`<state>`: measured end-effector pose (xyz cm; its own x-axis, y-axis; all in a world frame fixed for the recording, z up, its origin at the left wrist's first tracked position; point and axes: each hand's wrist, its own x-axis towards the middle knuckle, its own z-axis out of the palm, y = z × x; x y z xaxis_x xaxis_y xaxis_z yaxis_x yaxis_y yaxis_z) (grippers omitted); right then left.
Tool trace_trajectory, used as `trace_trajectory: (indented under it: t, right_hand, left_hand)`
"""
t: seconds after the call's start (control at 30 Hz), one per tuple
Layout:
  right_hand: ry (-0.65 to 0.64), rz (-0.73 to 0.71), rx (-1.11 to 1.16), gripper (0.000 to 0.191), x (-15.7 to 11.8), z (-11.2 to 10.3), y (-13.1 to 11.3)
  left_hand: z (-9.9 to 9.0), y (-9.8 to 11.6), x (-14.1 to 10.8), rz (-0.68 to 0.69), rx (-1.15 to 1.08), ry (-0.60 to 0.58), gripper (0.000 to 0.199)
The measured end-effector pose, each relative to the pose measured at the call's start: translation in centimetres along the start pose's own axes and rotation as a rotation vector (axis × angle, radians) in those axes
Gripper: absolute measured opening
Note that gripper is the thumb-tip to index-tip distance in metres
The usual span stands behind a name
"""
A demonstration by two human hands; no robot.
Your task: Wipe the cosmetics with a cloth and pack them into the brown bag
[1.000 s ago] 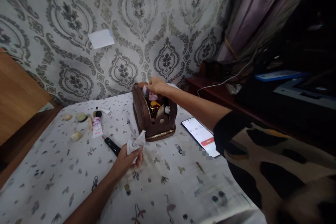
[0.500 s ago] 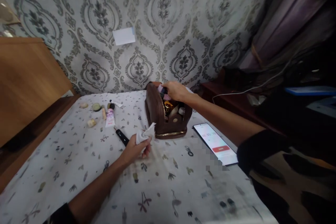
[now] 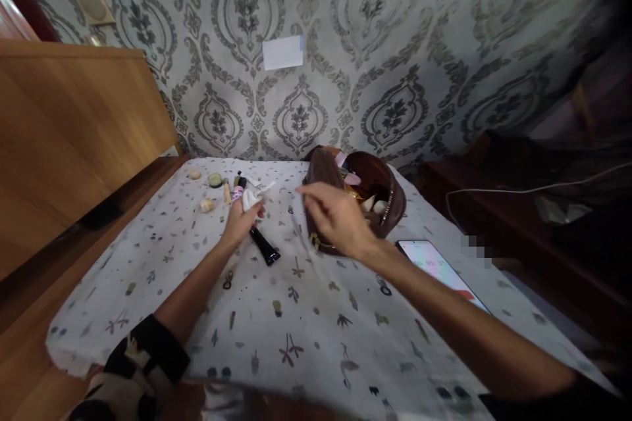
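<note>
My left hand (image 3: 241, 218) is closed around a crumpled white tissue (image 3: 251, 200). Just below it a black squeeze tube (image 3: 265, 247) lies on the cloth, its upper end hidden by the hand. Partly covered behind the fingers is a pink-patterned tube (image 3: 237, 193). My right hand (image 3: 338, 218) hovers in front of a brown zip bag (image 3: 323, 174), its index finger stretched out to the left and nothing visible in it. Inside the unzipped bag are a pink item (image 3: 352, 179) and a white round one (image 3: 380, 207).
A phone (image 3: 439, 266) with a lit screen lies right of the bag. Small cosmetics, among them a green-lidded jar (image 3: 215, 179) and a cream jar (image 3: 206, 204), stand at the back left. A wooden panel (image 3: 83, 145) borders the left; a patterned wall rises behind.
My right hand has come out of the bag and moved to its front. My left hand has moved with the tissue toward the pink-patterned tube. The view has turned left.
</note>
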<state>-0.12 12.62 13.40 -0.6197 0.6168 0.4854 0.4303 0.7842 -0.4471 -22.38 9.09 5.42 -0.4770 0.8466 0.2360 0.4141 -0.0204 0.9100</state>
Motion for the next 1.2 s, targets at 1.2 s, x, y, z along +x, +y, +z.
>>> trace_trajectory:
  t: [1.2]
  right_hand:
    - [0.036, 0.299, 0.563, 0.03, -5.8, 13.8, 0.4]
  left_hand:
    - [-6.1, -5.1, 6.1, -0.125, 0.749, 0.139, 0.02]
